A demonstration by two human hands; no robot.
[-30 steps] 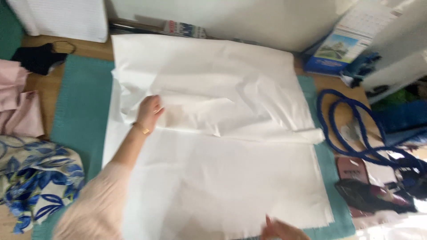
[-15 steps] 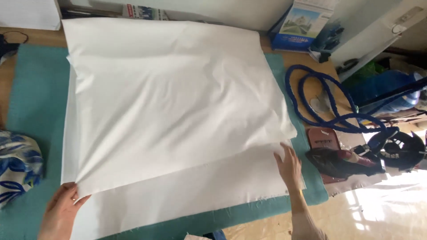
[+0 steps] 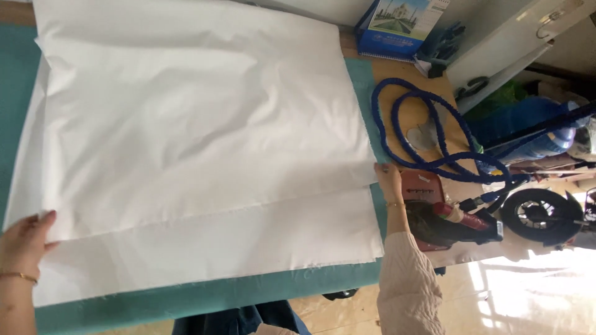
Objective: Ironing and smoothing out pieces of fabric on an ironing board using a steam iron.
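Note:
A large white cloth (image 3: 186, 142) lies spread over a teal mat (image 3: 205, 294) on the table, its upper layer folded over a lower one. My left hand (image 3: 25, 239) pinches the folded layer's left corner near the mat's left edge. My right hand (image 3: 388, 180) holds the folded layer's right corner at the cloth's right edge. A strip of the lower layer shows below the fold, towards me.
A dark iron (image 3: 456, 220) on a red rest sits just right of my right hand, with a coiled blue cord (image 3: 428, 130) behind it. A blue box (image 3: 397, 28) stands at the back. A black wheel-shaped object (image 3: 540, 217) lies far right.
Both hands have drawn the folded layer out flat: the left slid to the left corner, the right to the right edge. The view shifted right and closer.

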